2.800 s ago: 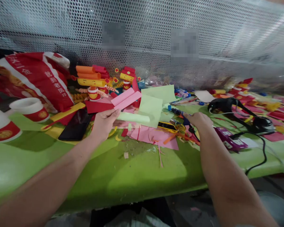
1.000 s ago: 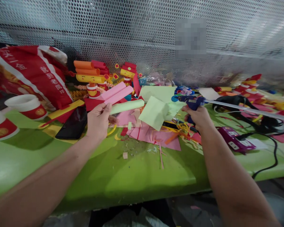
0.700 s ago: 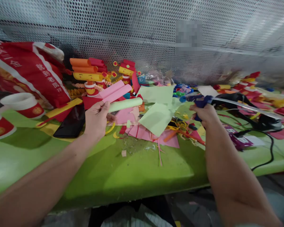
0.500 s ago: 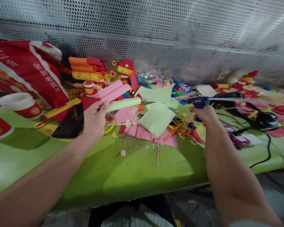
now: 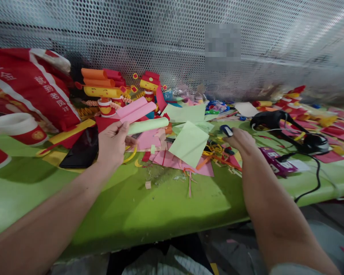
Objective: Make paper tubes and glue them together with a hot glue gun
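My left hand pinches a paper piece of pink rolls and a pale green roll, held above the litter of paper. At the right, my right hand is closed on a dark blue glue gun; only its blue and whitish end shows past the fingers, the rest hidden. Between the hands lie pale green sheets and pink sheets. Behind my left hand stand paper-cup figures with a yellow rolled face and coiled paper arms.
Paper cups, a black phone and a red bag are at the left. A purple box with a black cable and a black headset lie right. A perforated metal wall closes the back of the green table.
The glue gun has turned in my right hand and sits lower, and its long clear glue stick no longer shows. My left hand keeps its grip on the paper piece.
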Action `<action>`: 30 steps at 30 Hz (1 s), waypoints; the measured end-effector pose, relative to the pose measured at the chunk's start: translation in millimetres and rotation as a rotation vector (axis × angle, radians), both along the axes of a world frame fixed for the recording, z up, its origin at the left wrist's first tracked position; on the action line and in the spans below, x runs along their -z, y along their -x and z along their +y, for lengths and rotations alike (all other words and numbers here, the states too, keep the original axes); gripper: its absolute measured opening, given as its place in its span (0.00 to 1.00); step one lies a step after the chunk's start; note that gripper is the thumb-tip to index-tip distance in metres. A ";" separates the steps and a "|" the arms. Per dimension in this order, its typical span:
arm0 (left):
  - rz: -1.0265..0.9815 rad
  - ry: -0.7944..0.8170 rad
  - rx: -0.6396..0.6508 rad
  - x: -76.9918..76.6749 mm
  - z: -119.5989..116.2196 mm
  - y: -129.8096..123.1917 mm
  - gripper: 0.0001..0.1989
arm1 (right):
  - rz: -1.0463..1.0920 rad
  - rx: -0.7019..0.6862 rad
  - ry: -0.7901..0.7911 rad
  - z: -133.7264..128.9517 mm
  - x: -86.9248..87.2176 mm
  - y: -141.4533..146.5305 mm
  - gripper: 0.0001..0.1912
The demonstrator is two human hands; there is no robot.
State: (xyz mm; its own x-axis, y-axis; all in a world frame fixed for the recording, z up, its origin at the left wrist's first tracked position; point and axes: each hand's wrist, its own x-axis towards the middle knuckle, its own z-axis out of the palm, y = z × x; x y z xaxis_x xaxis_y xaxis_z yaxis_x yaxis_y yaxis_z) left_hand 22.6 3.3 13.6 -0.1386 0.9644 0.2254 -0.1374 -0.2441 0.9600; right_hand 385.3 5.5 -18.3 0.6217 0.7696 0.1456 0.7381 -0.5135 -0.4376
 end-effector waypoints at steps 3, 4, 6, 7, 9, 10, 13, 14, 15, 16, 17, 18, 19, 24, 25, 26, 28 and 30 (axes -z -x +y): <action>-0.006 0.011 0.011 -0.8 -0.1 -0.2 0.07 | 0.006 -0.077 -0.009 0.5 0.7 1.4 0.20; -0.010 0.012 0.012 -0.7 0.1 -0.2 0.07 | 0.033 -0.088 -0.029 0.4 1.2 0.9 0.18; -0.020 0.022 0.015 -0.1 0.8 0.1 0.07 | 0.187 -0.084 -0.090 -0.6 1.9 -0.6 0.16; -0.023 0.029 0.016 0.3 1.2 0.2 0.06 | 0.308 -0.074 -0.140 -1.5 2.0 -1.0 0.14; -0.025 0.041 0.015 0.8 1.8 0.3 0.05 | 0.587 -0.085 -0.285 -3.7 1.0 -0.9 0.10; -0.027 0.041 0.012 0.8 1.9 0.2 0.05 | 0.713 -0.091 -0.359 -4.9 0.1 -0.4 0.08; -0.030 0.034 0.004 -0.2 1.5 -0.1 0.06 | 0.882 -0.012 -0.420 -7.4 -3.3 1.0 0.10; -0.030 0.036 0.002 -0.5 1.4 -0.1 0.06 | 0.883 0.031 -0.402 -7.8 -4.4 0.9 0.11; -0.030 0.041 0.000 -0.7 1.3 0.1 0.06 | 0.874 0.058 -0.389 -8.1 -5.1 0.3 0.11; -0.029 0.044 0.004 -0.7 1.3 0.3 0.06 | 0.858 0.066 -0.388 -8.1 -5.5 -0.6 0.11; -0.031 0.043 0.009 -0.5 1.4 0.7 0.06 | 0.840 0.064 -0.395 -8.1 -5.6 -1.9 0.11; -0.034 0.039 0.015 -0.1 1.7 1.1 0.06 | 0.819 0.069 -0.401 -8.1 -5.2 -3.5 0.10; -0.039 0.034 0.020 0.4 2.0 1.5 0.06 | 0.793 0.085 -0.404 -8.0 -4.7 -5.1 0.11; -0.044 0.020 0.017 1.8 3.1 2.2 0.05 | 0.693 0.175 -0.499 -9.2 -5.7 -6.1 0.13; -0.047 0.023 0.018 1.7 3.1 2.1 0.05 | 0.696 0.185 -0.547 -9.8 -7.6 -4.4 0.12; -0.053 0.027 0.018 1.5 3.0 1.9 0.05 | 0.703 0.196 -0.596 -10.4 -10.0 -2.1 0.12; -0.060 0.035 0.012 1.1 2.9 1.8 0.05 | 0.712 0.214 -0.678 -11.4 -15.4 4.1 0.12; -0.062 0.035 0.009 1.4 2.8 1.7 0.05 | 0.706 0.203 -0.740 -11.8 -20.7 13.2 0.13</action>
State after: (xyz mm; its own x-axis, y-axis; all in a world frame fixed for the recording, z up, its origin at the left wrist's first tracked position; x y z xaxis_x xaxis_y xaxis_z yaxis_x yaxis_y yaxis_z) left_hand 20.9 6.1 12.3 -0.1431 0.9727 0.1828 -0.1991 -0.2092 0.9574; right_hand 372.1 -6.3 2.4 0.8565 0.5080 0.0911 0.1216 -0.0270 -0.9922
